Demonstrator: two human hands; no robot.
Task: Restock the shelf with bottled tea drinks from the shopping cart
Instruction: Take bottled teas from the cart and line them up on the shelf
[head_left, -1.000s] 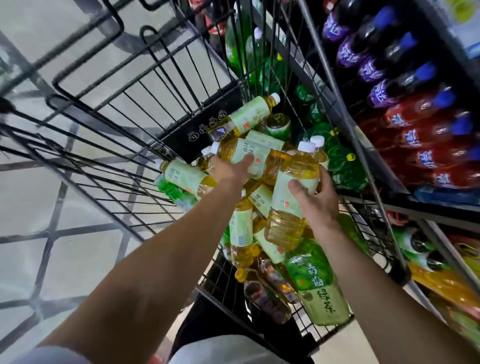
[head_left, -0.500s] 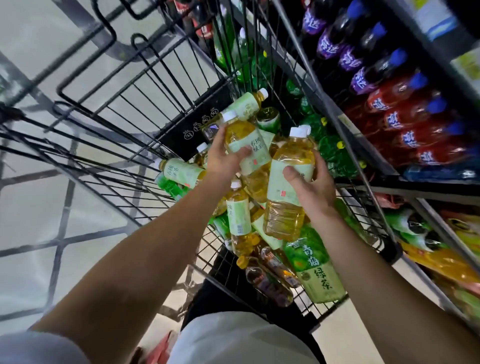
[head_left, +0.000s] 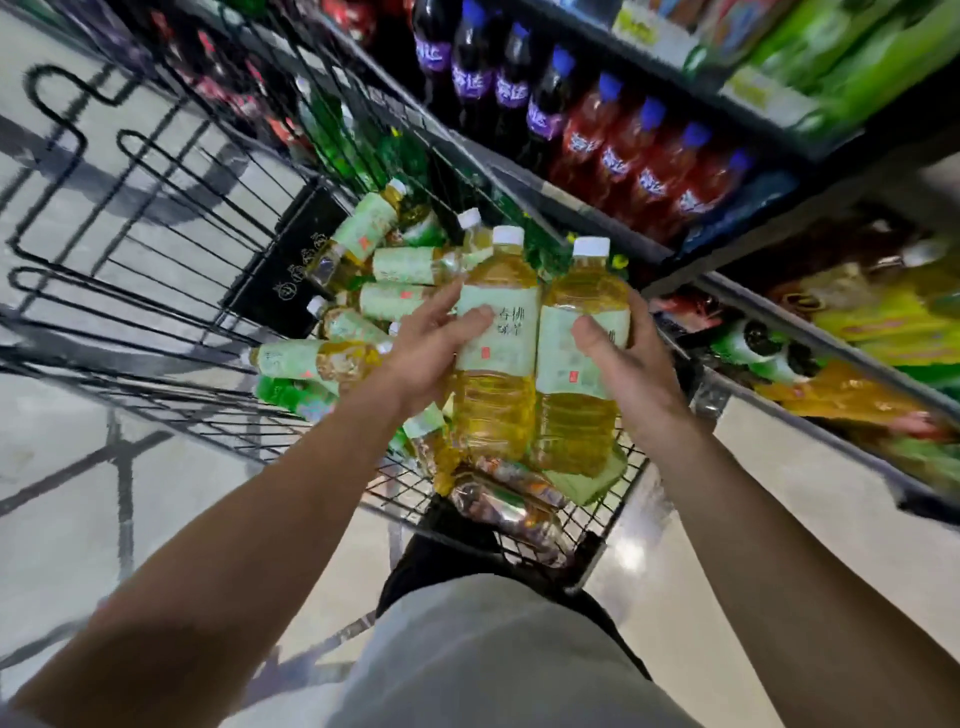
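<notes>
Two yellow tea bottles with pale green labels and white caps stand upright side by side above the black wire shopping cart (head_left: 156, 249). My left hand (head_left: 431, 343) grips the left tea bottle (head_left: 496, 400) around its label. The right tea bottle (head_left: 574, 415) is held by my right hand (head_left: 623, 358), thumb across the label. Below them, several more tea bottles (head_left: 395, 265) lie piled in the cart, partly hidden by my hands.
A store shelf (head_left: 582, 202) runs along the right, holding purple-label soda bottles (head_left: 472, 78) and red soda bottles (head_left: 618, 150). A lower shelf level (head_left: 857, 338) carries green and yellow drinks. Pale tiled floor (head_left: 78, 493) lies left of the cart.
My left hand lifted a bottle out of the pile and stood it upright beside the one in my right hand. Both bottles rose, and the view swung toward the shelf.
</notes>
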